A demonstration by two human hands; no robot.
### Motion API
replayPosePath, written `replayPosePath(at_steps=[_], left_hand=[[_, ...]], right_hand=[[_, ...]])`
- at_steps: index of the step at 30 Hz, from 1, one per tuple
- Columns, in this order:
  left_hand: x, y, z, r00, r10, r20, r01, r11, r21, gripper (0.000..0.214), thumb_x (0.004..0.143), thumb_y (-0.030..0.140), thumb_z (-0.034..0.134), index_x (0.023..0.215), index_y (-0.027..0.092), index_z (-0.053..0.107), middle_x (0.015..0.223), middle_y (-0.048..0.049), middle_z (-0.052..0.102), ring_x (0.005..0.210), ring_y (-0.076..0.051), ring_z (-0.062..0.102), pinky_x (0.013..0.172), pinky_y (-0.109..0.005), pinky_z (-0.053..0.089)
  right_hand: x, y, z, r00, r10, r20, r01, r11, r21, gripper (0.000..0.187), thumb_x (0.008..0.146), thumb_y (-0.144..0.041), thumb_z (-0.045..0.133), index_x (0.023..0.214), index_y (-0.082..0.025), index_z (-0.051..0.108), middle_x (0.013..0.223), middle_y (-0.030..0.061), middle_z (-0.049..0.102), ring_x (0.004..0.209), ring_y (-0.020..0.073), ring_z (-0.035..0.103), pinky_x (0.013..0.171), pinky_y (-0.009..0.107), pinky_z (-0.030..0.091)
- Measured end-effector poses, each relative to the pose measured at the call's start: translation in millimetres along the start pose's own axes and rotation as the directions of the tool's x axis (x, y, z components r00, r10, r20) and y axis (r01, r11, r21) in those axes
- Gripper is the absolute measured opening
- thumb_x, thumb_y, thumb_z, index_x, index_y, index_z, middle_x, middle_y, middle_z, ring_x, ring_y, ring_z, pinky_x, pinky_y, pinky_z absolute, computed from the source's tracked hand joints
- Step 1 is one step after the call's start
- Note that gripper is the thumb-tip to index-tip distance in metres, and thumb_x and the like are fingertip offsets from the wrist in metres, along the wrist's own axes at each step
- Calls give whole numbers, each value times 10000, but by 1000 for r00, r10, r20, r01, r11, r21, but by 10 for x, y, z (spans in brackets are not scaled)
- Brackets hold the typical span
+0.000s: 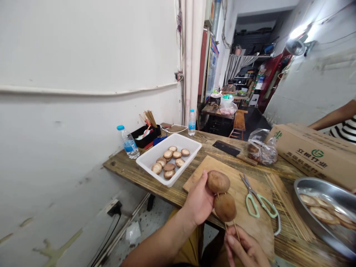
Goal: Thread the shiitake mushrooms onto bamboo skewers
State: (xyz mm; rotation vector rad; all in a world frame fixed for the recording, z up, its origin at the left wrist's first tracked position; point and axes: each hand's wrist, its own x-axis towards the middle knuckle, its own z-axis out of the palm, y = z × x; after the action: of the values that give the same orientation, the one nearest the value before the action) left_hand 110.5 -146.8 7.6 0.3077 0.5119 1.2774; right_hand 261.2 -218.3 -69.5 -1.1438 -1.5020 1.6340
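1. Nearest to me, my right hand [241, 246] is closed in a pinch on a pair of thin, pale wooden skewers [236, 229].
2. These skewers show below the lower of two round brown mushroom caps [225, 207] and again in the gap between them.
3. My left hand [198, 202] is curled around the caps, thumb against the upper one; I cannot see all its fingers. Both caps are in front of me, over the near part of a pale wooden cutting board [211, 165].
4. On that board, to the right of the caps, lie metal scissors with light green handles [251, 191], blades slightly parted.
5. Loose thin bamboo sticks [289, 207] lie beside the board, next to a shiny oval metal bowl [319, 187] holding pale-faced mushrooms [324, 215].
6. Beyond the board's left corner, a white rectangular plastic tray [185, 166] holds more mushroom caps, mostly pale side up.
7. Farther right, another person's bare arm [333, 115] reaches behind a brown cardboard box [311, 152].
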Motion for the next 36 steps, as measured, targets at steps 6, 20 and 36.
replayPosePath(at_steps=[6,20,36], left_hand=[[37,22,-54,996,81,45,-85,993,87,355,765,416,613,996,149,583,908,-56,627,787,-155,595,772,-318,465],[214,-21,-149,999,36,-24,-33,993,114,271,796,314,586,982,117,603,946,-87,639,829,-164,600,695,-274,467],[284,-92,-175,998,36,53,-45,983,180,265,792,274,604,1010,124,608,992,-98,642,878,-163,593,768,-290,456]], right_hand=[[3,-2,-36,998,-4,65,0,998,63,337,870,-521,448,901,-187,481,571,-67,471,453,66,440,463,193,362],[60,65,-95,991,38,124,-76,946,314,313,865,-488,499,917,-180,510,570,-77,485,410,34,438,418,155,364],[93,94,-150,995,35,95,-81,837,541,222,838,-386,590,830,-172,532,562,-70,484,374,31,422,367,162,375]])
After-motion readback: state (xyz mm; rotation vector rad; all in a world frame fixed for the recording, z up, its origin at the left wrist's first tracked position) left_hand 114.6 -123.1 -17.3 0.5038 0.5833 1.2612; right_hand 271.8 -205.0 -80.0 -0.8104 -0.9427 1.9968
